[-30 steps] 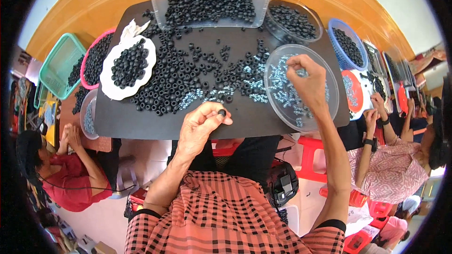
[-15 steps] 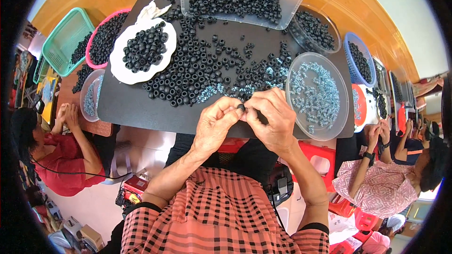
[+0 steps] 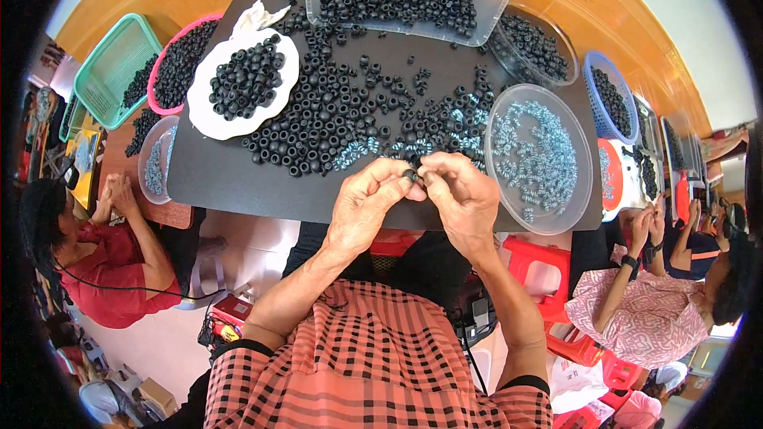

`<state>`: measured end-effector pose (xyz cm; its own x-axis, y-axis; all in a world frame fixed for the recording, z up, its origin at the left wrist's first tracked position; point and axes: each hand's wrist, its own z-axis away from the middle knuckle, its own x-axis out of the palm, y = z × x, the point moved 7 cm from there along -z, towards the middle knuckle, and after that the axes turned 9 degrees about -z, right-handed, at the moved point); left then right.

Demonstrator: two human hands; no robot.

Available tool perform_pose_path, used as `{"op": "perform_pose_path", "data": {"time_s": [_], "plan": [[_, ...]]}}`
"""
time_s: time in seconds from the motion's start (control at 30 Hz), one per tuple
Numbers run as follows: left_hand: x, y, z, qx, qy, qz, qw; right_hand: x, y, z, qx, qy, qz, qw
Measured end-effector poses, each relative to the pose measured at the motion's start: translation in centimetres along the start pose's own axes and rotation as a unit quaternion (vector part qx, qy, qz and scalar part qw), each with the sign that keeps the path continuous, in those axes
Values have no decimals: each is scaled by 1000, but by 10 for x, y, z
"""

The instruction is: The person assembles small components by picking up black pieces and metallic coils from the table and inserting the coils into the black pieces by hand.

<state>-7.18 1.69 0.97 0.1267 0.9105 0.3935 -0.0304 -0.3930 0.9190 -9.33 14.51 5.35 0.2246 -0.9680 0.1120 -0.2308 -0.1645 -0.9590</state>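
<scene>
At the near edge of the dark table, my left hand pinches a small black ring-shaped part between thumb and fingertips. My right hand meets it from the other side, thumb and forefinger closed against the part; anything else in those fingers is hidden. Just beyond my hands lie loose black ring-shaped parts, with small pale-blue coiled pieces along the near side of the pile. A round clear tray beside my right hand holds many more blue coiled pieces.
A white scalloped plate of black parts stands left on the table. A large clear bin of them sits at the back, near a clear bowl. Baskets flank the table. Co-workers sit left and right.
My right hand's fingers have straightened and shifted slightly at the black ring-shaped part. My left hand keeps its pinch, with the part showing more between the fingertips.
</scene>
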Motion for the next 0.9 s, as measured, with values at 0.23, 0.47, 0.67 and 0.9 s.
{"op": "perform_pose_path", "data": {"time_s": [0.23,0.47,0.67,0.9], "plan": [[-2,0,0,0,-2,-21,1000,3,-1,-1,-48,-18,84,995],[0,4,2,-11,-18,-39,999,10,0,1,-25,-24,-10,999],[-4,1,4,-30,-42,-89,995,10,3,-7,-8,-44,25,999],[-9,8,4,-13,-6,-75,997,11,-25,-66,-64,-43,279,957]]}}
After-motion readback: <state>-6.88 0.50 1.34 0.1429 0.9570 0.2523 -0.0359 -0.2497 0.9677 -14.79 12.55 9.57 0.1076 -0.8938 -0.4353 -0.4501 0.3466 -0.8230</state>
